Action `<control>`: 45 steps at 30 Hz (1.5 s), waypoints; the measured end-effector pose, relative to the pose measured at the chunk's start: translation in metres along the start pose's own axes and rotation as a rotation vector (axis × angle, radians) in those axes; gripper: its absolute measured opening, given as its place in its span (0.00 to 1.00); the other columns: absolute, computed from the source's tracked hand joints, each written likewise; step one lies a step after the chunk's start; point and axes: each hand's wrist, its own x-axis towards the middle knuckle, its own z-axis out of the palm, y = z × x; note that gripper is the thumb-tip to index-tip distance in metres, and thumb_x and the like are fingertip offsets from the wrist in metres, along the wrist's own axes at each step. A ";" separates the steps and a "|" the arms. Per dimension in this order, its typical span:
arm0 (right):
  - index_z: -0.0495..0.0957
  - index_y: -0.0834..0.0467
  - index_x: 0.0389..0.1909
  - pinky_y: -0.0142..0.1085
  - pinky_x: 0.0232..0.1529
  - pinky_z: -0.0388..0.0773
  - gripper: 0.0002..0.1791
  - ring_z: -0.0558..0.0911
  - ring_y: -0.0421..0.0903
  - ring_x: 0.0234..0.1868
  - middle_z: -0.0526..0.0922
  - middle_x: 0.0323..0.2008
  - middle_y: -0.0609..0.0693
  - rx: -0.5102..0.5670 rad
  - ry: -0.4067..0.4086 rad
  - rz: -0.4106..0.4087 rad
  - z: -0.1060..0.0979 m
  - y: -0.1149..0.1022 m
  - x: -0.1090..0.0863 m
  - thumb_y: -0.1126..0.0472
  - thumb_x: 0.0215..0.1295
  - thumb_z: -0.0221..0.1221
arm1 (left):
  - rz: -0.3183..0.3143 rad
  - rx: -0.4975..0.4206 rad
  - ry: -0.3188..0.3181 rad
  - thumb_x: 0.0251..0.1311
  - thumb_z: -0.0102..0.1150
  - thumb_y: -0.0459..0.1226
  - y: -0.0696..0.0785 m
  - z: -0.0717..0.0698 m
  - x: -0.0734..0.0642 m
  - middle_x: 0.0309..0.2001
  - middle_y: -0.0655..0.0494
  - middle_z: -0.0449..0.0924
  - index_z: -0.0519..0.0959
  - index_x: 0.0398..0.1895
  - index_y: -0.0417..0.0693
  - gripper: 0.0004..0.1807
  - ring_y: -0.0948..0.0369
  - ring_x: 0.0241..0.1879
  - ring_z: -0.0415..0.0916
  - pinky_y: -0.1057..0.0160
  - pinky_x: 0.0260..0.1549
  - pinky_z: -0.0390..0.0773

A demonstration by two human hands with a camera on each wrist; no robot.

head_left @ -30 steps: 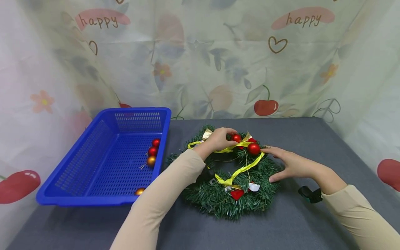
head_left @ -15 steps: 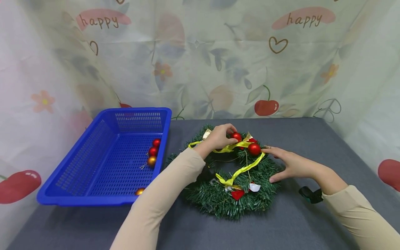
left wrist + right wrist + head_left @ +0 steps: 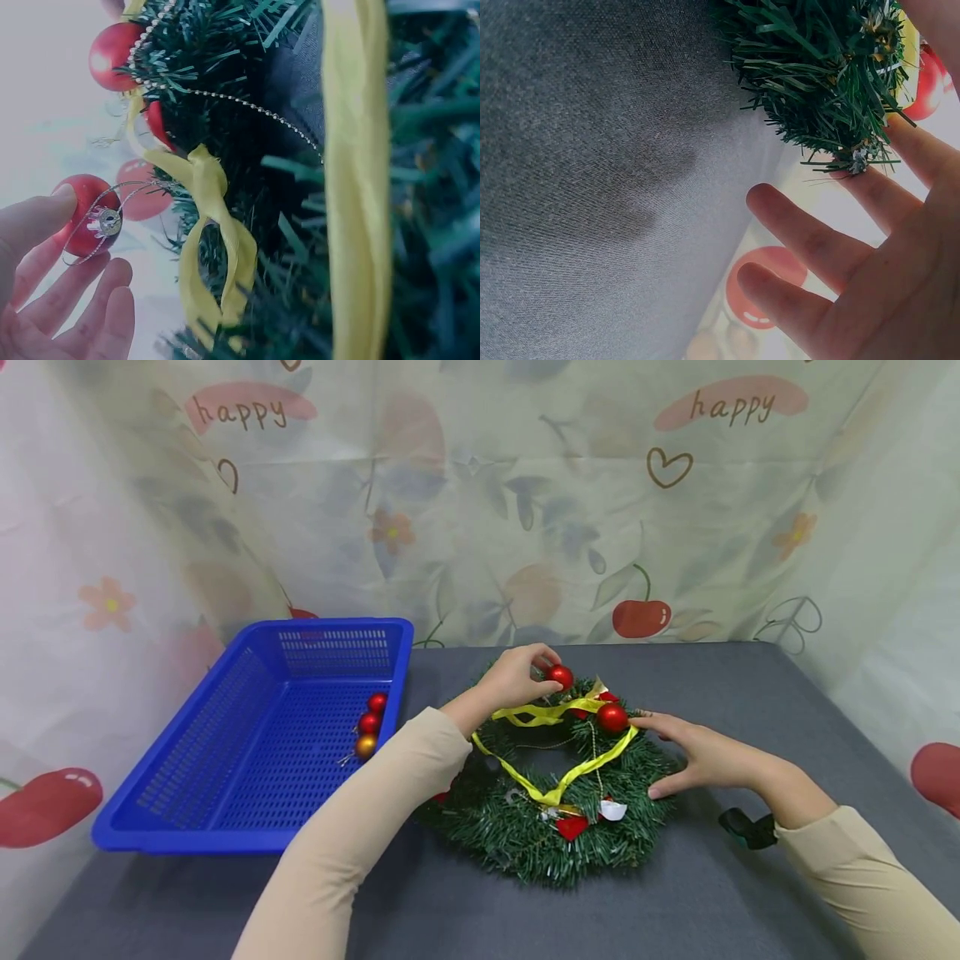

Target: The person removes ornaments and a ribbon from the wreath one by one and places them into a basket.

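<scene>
A green tinsel wreath lies on the grey table, wound with yellow ribbon and a thin gold bead chain. At its far side my left hand pinches a shiny red bauble between thumb and fingers. In the left wrist view, a silver cap and a thin loop of string show on this bauble, the loop reaching to the greenery. Another red bauble sits on the wreath's right. My right hand rests with spread fingers against the wreath's right edge, fingertips at the greenery.
Left of the wreath stands a blue plastic basket. Two red baubles and an orange-gold bauble lie along its right wall. A small dark object shows beside my right wrist. A printed curtain hangs behind the table.
My left hand has lifted the red bauble up and slightly left, off the far part of the wreath. My right hand has stayed where it was.
</scene>
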 end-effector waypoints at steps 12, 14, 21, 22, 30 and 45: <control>0.56 0.61 0.69 0.63 0.57 0.65 0.51 0.65 0.70 0.62 0.50 0.70 0.69 0.004 0.003 0.003 0.000 0.000 -0.002 0.43 0.48 0.68 | 0.021 -0.055 -0.005 0.60 0.59 0.40 0.001 -0.016 -0.019 0.54 0.48 0.76 0.72 0.56 0.50 0.20 0.52 0.49 0.79 0.63 0.44 0.79; 0.55 0.61 0.69 0.63 0.57 0.65 0.51 0.65 0.70 0.63 0.50 0.70 0.69 0.005 0.001 0.005 -0.001 0.000 -0.002 0.43 0.48 0.68 | 0.023 -0.064 -0.010 0.61 0.59 0.40 0.000 -0.019 -0.022 0.54 0.48 0.75 0.71 0.57 0.50 0.21 0.52 0.50 0.78 0.65 0.43 0.78; 0.55 0.60 0.69 0.63 0.57 0.65 0.51 0.65 0.70 0.63 0.50 0.70 0.69 0.004 0.000 0.012 -0.001 0.000 -0.002 0.43 0.48 0.68 | 0.041 -0.066 -0.006 0.60 0.59 0.40 -0.002 -0.026 -0.033 0.55 0.47 0.75 0.71 0.58 0.49 0.22 0.51 0.49 0.78 0.64 0.43 0.78; 0.56 0.60 0.69 0.63 0.57 0.65 0.51 0.65 0.70 0.63 0.51 0.70 0.68 0.004 0.002 0.010 -0.001 -0.001 -0.001 0.43 0.48 0.68 | 0.042 -0.067 -0.004 0.60 0.60 0.40 -0.003 -0.026 -0.034 0.54 0.47 0.75 0.71 0.58 0.49 0.22 0.51 0.49 0.78 0.63 0.43 0.78; 0.55 0.60 0.69 0.63 0.57 0.65 0.51 0.65 0.70 0.63 0.51 0.70 0.68 0.003 0.000 0.013 -0.002 -0.003 -0.002 0.43 0.48 0.67 | 0.062 -0.077 0.002 0.58 0.61 0.40 -0.003 -0.029 -0.044 0.51 0.48 0.78 0.73 0.56 0.49 0.21 0.54 0.46 0.80 0.61 0.43 0.80; 0.56 0.59 0.69 0.63 0.57 0.65 0.51 0.66 0.69 0.63 0.51 0.70 0.68 -0.006 0.001 0.007 -0.002 -0.003 -0.001 0.42 0.48 0.67 | 0.123 -0.098 -0.001 0.59 0.61 0.40 -0.004 -0.036 -0.072 0.51 0.48 0.79 0.74 0.54 0.49 0.20 0.57 0.42 0.81 0.62 0.43 0.81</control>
